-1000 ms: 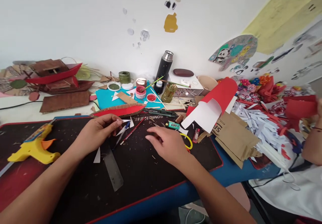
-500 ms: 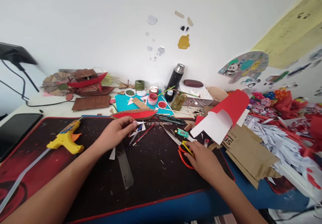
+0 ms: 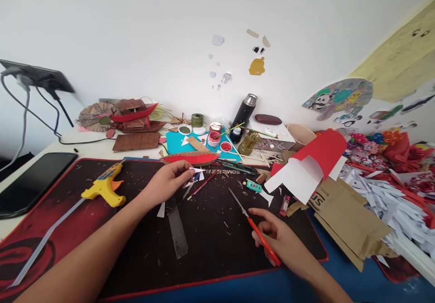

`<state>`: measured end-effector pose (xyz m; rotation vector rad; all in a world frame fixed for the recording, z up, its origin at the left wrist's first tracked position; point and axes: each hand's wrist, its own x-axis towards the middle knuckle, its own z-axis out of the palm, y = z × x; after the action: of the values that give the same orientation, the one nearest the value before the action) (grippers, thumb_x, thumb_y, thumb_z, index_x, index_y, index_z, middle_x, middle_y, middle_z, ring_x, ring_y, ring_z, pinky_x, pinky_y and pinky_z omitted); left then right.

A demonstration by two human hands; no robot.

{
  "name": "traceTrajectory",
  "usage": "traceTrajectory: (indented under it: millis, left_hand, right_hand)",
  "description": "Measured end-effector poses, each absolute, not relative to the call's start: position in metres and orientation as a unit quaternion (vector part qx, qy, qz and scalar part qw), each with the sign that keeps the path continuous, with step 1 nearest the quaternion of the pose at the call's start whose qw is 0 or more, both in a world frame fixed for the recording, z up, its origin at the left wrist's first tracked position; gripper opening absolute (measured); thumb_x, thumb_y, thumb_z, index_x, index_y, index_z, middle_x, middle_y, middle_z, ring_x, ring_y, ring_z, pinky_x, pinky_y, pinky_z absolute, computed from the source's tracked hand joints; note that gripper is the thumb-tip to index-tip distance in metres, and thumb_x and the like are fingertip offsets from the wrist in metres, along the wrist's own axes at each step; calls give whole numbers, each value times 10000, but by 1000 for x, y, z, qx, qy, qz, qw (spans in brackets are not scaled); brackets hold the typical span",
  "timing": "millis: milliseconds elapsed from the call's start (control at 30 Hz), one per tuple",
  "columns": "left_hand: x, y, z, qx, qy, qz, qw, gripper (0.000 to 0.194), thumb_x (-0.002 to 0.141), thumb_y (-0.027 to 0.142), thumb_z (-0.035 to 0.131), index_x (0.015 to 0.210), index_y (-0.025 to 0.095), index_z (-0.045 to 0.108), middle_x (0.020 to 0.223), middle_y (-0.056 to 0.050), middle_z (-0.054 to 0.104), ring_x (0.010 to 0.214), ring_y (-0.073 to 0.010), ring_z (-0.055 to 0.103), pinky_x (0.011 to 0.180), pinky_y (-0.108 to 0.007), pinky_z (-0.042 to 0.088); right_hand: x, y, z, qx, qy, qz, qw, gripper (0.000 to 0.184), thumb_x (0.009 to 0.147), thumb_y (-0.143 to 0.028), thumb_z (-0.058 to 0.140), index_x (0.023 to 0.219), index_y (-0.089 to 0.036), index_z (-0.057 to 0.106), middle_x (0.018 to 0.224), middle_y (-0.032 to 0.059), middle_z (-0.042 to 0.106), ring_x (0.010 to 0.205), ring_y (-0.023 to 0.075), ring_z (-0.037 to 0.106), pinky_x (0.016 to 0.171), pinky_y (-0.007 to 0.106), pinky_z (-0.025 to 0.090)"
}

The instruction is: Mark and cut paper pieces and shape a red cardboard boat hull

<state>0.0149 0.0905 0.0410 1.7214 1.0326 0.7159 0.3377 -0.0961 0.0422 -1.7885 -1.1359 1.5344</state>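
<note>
My left hand [image 3: 173,180] pinches a small white paper piece [image 3: 197,170] between thumb and fingertips, over the dark mat. My right hand [image 3: 272,232] has its fingers on the orange-red handles of a pair of scissors [image 3: 260,235], whose blades look closed and point up and left. Just below the paper lie a blue pen-like tool [image 3: 192,187] and a thin red pencil [image 3: 200,188]. A clear ruler [image 3: 177,232] lies on the mat under my left wrist, with a white paper scrap [image 3: 161,210] beside it.
A yellow glue gun [image 3: 105,187] and a phone [image 3: 36,180] lie left. Behind are a red cardboard boat shape [image 3: 192,158], paint pots [image 3: 214,138] and a black flask [image 3: 244,112]. Rolled red paper [image 3: 319,151], lighters [image 3: 284,205] and brown cardboard [image 3: 353,221] lie right.
My right hand has reached to the scissors on the mat, taken hold of them and drawn them nearer. My left hand keeps its paper piece. The view has swung left.
</note>
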Motion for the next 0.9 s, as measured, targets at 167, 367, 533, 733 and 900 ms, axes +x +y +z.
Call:
traceTrajectory:
  millis: [167,367,533,733,900]
  left_hand:
    - [16,89,43,695,415,305,503,471,982,659,588,814,219,609,715,14,635,609,-152,537,620,-290,435]
    - [16,89,41,694,415,307,502,480,974,668,602,827,212,622,746,-1,661,637,-157,560,623,-283,450]
    - [15,89,42,700,418,305,492,465,990,642,595,828,208,634,722,5,641,640,-156,550,630,-278,441]
    - [16,88,45,690,413,283,523,416,969,617,624,868,214,633,724,15,633,640,-162,559,634,-282,447]
    - [17,87,43,705,428,265,499,406,990,597,587,883,210,647,739,15,602,659,-165,543,647,-288,435]
  right_hand:
    - [317,-97,39,-543,-361,676,342,763,867,-664,861,1423,-201,619,724,-28,645,389,24,371,410,183,263]
    - [281,-56,35,-376,-364,694,494,610,917,-660,821,1281,-203,645,642,-80,556,357,39,391,374,177,313]
    - [251,-11,37,-437,-445,670,403,489,931,-537,847,1196,-206,604,552,-104,575,403,109,545,444,201,445]
    - [247,35,38,-474,-470,606,432,484,925,-614,795,1123,-209,618,620,-64,658,447,132,603,474,230,471]
    - [236,51,30,-462,-462,641,404,462,902,-611,802,1064,-224,608,507,-98,581,384,118,510,425,213,437]
